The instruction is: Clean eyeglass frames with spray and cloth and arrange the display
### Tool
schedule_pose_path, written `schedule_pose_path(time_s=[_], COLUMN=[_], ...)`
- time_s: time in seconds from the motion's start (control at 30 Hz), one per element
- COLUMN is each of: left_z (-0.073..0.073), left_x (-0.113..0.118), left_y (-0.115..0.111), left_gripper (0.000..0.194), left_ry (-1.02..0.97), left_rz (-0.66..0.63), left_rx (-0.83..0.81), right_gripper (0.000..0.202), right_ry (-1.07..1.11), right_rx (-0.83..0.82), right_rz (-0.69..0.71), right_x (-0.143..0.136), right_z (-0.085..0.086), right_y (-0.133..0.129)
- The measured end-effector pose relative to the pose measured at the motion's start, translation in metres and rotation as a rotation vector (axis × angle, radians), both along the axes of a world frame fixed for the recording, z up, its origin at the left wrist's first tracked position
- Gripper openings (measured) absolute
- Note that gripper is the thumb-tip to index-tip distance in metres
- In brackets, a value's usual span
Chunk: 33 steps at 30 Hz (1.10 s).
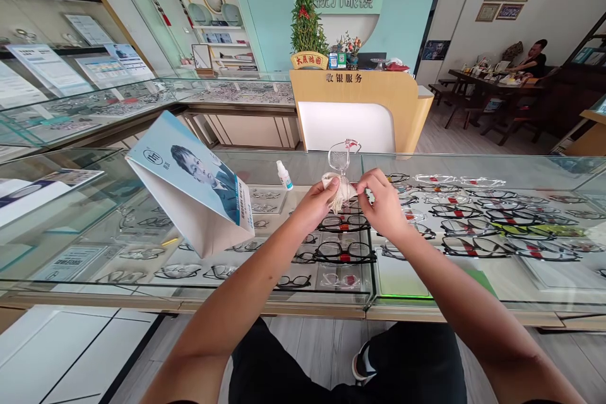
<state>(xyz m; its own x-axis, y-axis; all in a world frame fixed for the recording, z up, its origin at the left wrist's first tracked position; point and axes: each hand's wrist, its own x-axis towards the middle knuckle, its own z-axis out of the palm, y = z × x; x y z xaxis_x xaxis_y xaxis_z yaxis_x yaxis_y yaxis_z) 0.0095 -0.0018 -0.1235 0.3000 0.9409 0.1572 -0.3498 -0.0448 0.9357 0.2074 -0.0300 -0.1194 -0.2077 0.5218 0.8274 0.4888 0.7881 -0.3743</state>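
Note:
A pair of clear-framed eyeglasses (339,161) is held upright above the glass counter, with a small red-and-white tag near its top. My left hand (322,201) is closed, its thumb pressing a beige cleaning cloth (341,193) against the lower part of the eyeglasses. Just right of the cloth, my right hand (382,203) has its thumb and forefinger pinched together at the edge of the eyeglasses. What lies between those fingertips is too small to make out. Left of my hands stands a small white spray bottle (285,175) with a blue label.
A blue folded display card (189,170) stands on the glass display counter (284,295) at left. Several eyeglasses (344,252) lie inside the case beneath my hands. Behind is a wooden cashier desk (350,85). A person (534,63) sits at a table far right.

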Motion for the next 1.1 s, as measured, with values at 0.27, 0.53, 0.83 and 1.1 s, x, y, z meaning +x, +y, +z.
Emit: schedule_pose_path(time_s=[0.27, 0.53, 0.83, 1.1], left_z=[-0.004, -0.006, -0.002, -0.003], left_x=[0.000, -0.004, 0.002, 0.006], left_y=[-0.003, -0.002, -0.008, -0.016], left_gripper=[0.072, 0.071, 0.065, 0.068], left_ry=[0.147, 0.322, 0.304, 0.340], left_rz=[0.059, 0.060, 0.074, 0.150], left_rx=[0.095, 0.231, 0.208, 0.262], right_gripper=[0.016, 0.036, 0.046, 0.042], right_ry=[0.303, 0.409, 0.529, 0.634], right_rx=[-0.255, -0.439, -0.494, -0.565], right_rz=[0.053, 0.120, 0.138, 0.182], right_x=[-0.003, -0.006, -0.009, -0.013], right_z=[-0.002, -0.006, -0.006, -0.010], right_y=[0.003, 0.009, 0.010, 0.007])
